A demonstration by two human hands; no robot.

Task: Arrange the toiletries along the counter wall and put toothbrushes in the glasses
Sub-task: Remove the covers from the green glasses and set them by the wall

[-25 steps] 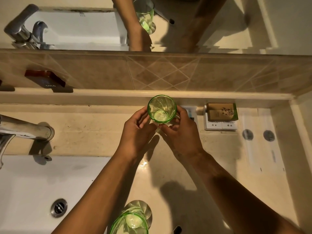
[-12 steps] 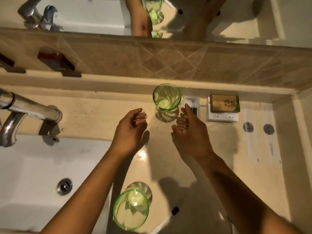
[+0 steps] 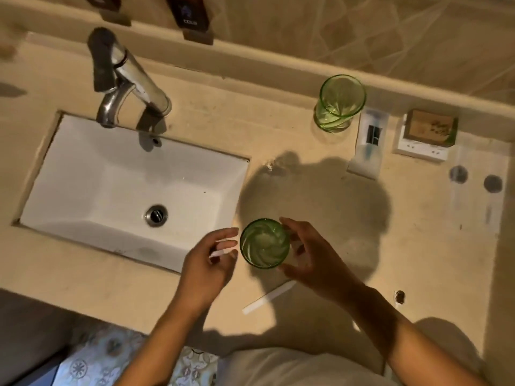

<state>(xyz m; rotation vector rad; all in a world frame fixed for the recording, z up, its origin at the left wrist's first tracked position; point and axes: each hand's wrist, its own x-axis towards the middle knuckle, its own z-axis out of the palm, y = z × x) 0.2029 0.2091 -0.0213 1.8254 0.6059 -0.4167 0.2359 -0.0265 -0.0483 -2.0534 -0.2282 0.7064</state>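
At the left, a white rectangular basin (image 3: pixel 133 188) is sunk into the beige stone table (image 3: pixel 418 246), under a chrome tap (image 3: pixel 125 79) that stands at the wall. Nothing here has been touched.

Just right of the basin's near corner, the left hand (image 3: pixel 207 263) hovers with its fingers loosely spread and holding nothing; a pale streak across them may be a highlight, and I cannot tell more. Next to it stands the nearer green ribbed drinking glass (image 3: pixel 264 243), upright near the table's front edge. The right hand (image 3: pixel 312 260) cups its right side with fingers curved round the rim; whether they press on the glass yet I cannot tell.

A second ago both hands were up at the wall setting down the other green ribbed glass (image 3: pixel 338 103); half a second ago they let go of it. It now stands alone against the wall ledge, so that glass looks placed, and the hands have dropped back to the second one. Moving it to the wall looks like the step in hand.

A white toothbrush (image 3: pixel 269 296) lies flat below the near glass, not yet in any glass. Further right, along the wall, sit a white sachet (image 3: pixel 369 140) and a small brown-lidded box (image 3: pixel 429 132).
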